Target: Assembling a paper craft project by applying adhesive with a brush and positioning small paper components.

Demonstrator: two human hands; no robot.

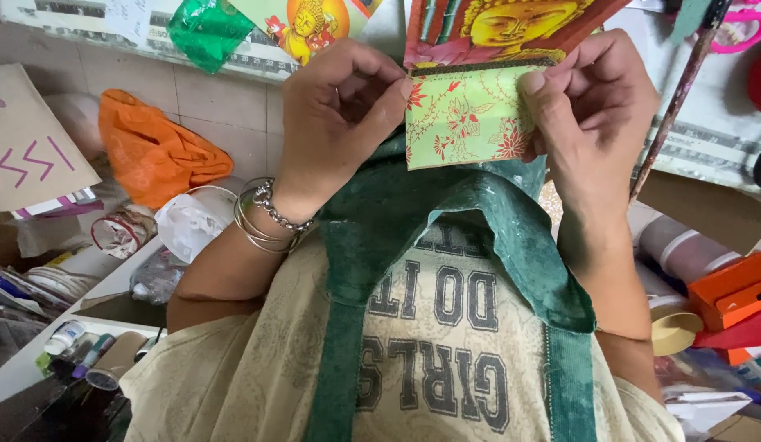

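Left fingers (390,92): pinched narrow on the left edge of the green floral paper (460,119), thumb and forefinger closed against it.
Right fingers (537,92): pressed narrow on the right edge of the same paper, thumb laid flat on its face.
Left hand (339,115): raised in front of the chest, palm turned toward the camera; silver bangles and a chain bracelet (264,214) sit on the wrist.
Right hand (597,115): level with the left hand, knuckles outward.
Green floral paper: held between both hands, above the tote bag; light green with red flower print; its top edge meets an orange card with a golden figure (503,29).
Tote bag (429,368): cream cloth with dark block lettering and green straps (511,245), hanging below the hands.
Left surroundings: orange cloth (155,151) against the tiled wall, a white cup (192,221) just beside it, small bottles and a tube (81,348) on the desk (20,372).
Right surroundings: an orange box (728,286), a cardboard roll (671,327), a thin rod (679,90) leaning upright.
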